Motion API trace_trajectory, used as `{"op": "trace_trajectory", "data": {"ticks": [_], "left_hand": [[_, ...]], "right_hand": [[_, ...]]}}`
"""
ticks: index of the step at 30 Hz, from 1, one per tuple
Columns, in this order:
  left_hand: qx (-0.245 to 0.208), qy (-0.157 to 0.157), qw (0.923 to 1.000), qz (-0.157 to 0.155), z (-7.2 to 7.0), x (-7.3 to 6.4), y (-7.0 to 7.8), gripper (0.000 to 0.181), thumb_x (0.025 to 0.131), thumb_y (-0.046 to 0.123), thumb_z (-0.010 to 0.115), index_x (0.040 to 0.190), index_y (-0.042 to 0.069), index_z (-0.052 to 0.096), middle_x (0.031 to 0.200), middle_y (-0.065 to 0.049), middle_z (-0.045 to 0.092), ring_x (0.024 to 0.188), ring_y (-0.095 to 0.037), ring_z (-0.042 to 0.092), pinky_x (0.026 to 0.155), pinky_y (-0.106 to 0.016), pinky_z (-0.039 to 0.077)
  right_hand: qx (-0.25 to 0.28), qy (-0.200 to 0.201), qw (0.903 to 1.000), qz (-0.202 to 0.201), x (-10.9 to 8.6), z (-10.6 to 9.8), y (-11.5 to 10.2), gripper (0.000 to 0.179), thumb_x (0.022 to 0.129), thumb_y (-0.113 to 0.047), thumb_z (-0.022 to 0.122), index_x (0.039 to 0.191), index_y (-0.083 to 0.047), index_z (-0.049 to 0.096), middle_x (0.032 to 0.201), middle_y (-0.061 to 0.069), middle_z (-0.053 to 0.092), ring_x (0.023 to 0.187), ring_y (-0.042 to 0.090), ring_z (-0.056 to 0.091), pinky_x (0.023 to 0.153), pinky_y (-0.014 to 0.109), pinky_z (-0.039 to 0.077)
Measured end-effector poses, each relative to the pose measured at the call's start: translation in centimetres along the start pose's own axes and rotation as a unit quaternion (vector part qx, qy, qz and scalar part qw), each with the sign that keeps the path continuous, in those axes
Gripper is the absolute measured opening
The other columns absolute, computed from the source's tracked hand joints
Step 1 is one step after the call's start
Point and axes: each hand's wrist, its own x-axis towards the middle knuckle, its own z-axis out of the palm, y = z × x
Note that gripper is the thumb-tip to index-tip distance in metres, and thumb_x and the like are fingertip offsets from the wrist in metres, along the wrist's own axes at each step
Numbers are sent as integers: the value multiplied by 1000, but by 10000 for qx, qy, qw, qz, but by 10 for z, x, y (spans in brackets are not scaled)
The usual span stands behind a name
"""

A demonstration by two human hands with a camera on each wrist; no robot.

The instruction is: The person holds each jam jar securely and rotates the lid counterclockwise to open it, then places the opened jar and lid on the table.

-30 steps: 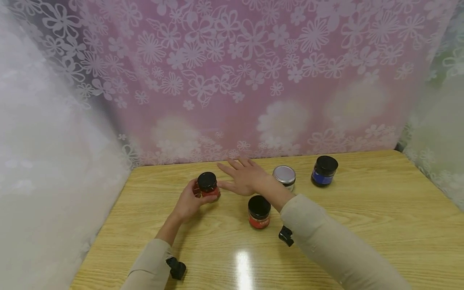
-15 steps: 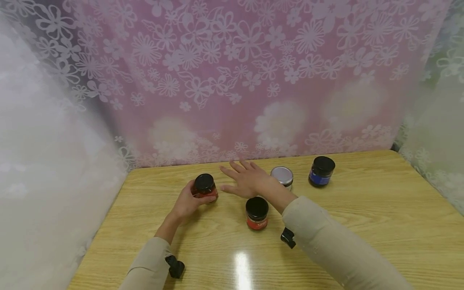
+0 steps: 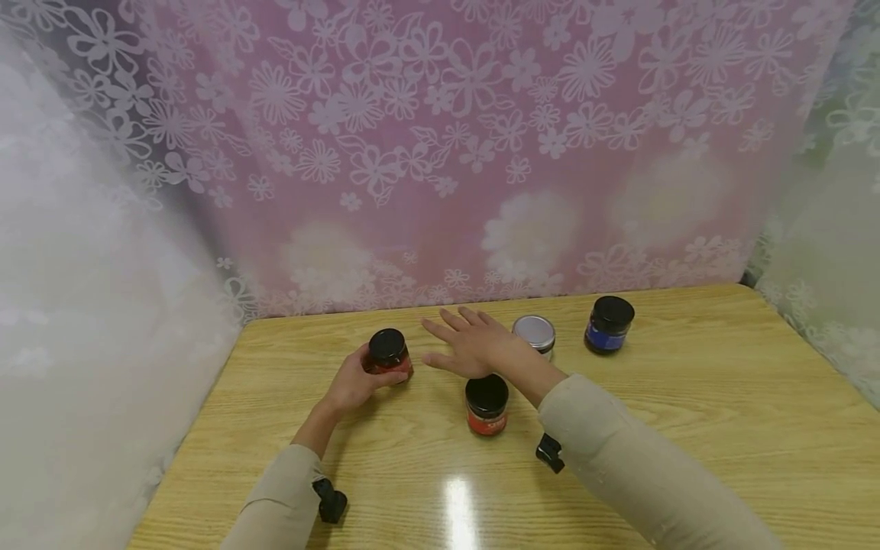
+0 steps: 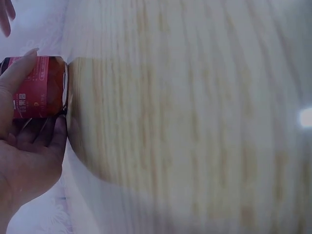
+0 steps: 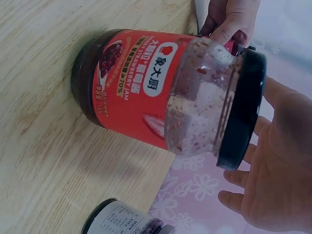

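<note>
My left hand (image 3: 352, 386) grips a small jar with a black lid and red label (image 3: 389, 350), upright on the table's left half. In the left wrist view, the thumb lies across the label of this jar (image 4: 36, 92) and the fingers curl under its other side, its base right at the tabletop. My right hand (image 3: 469, 345) holds nothing and spreads its fingers, palm down, just right of that jar. Nearer me, a strawberry jam jar (image 3: 486, 416) stands partly under the right wrist; the right wrist view shows its red label and black lid (image 5: 242, 109) beside the open palm.
Behind the right forearm stands a jar with a silver lid (image 3: 534, 331), partly covered by it. Farther right is a black-lidded jar with a blue label (image 3: 608, 328). A flowered pink curtain (image 3: 440, 191) hangs along the back edge of the wooden table (image 3: 687, 428).
My right hand has drawn slightly right, widening the gap to the gripped jar. The left hand keeps its grip on the jar. The head view has shifted a little.
</note>
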Motion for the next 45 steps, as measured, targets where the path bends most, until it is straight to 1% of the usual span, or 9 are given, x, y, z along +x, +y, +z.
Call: {"op": "trace_trajectory", "data": {"ticks": [2,5,12,16,20,26,31,36,45], "left_hand": [[43,48,10000,-14,1,4,-8,63,80,21,79,135,7,51,123,-11,59,114,-29,54,98,-50,39],[84,108,9999,-46,1,5,-11,62,79,22,80,133,9,53,122,-9,60,112,-27,55,97,-48,41],[-133,376,9989,-231,7,8,-6,64,74,23,84,130,10,55,121,-9,60,113,-27,55,96,-48,41],[-78,694,9967,-423,12,6,-3,67,73,26,85,130,8,55,122,-10,59,115,-28,53,97,-49,40],[47,882,9951,-439,14,0,0,68,72,28,85,130,9,55,120,-9,59,113,-27,54,94,-47,43],[36,1011,9948,-135,14,-8,10,62,72,30,85,126,13,58,116,-8,59,107,-27,57,88,-45,48],[-213,1162,9929,156,16,-14,23,56,72,33,85,120,16,61,114,-8,58,106,-26,58,87,-42,50],[-429,1174,9912,443,19,-20,37,55,72,32,85,119,16,61,112,-7,61,103,-23,60,86,-39,51],[-115,1044,9908,857,27,-34,59,55,70,29,86,118,19,62,101,-1,64,90,-19,61,77,-36,51]], "right_hand": [[-9,-21,10000,12,0,1,1,70,95,-66,24,154,-34,5,159,4,6,144,32,4,112,54,8],[17,-42,10000,-22,-1,1,3,71,94,-67,23,154,-34,4,159,4,6,144,32,5,112,54,8],[89,-33,9999,-40,-7,0,9,69,96,-65,23,154,-34,4,159,3,4,143,33,3,112,54,8],[197,36,9998,-61,-13,-2,14,69,95,-66,24,154,-35,4,159,2,3,144,32,2,112,54,7],[245,233,9993,-187,-22,-4,19,70,96,-64,26,155,-31,7,159,6,5,143,34,3,112,55,7],[255,568,9976,-308,-35,-1,33,70,96,-64,27,155,-29,8,159,9,8,143,35,5,111,56,9],[292,849,9953,-374,-49,-1,43,72,95,-66,25,155,-28,10,158,9,11,143,34,8,110,57,10],[265,1017,9939,-334,-65,-4,51,71,96,-65,26,155,-28,10,158,8,11,143,35,10,110,57,12],[260,1476,9879,-406,-88,-1,60,71,97,-64,27,155,-27,13,158,8,14,142,35,13,110,57,14]]}}
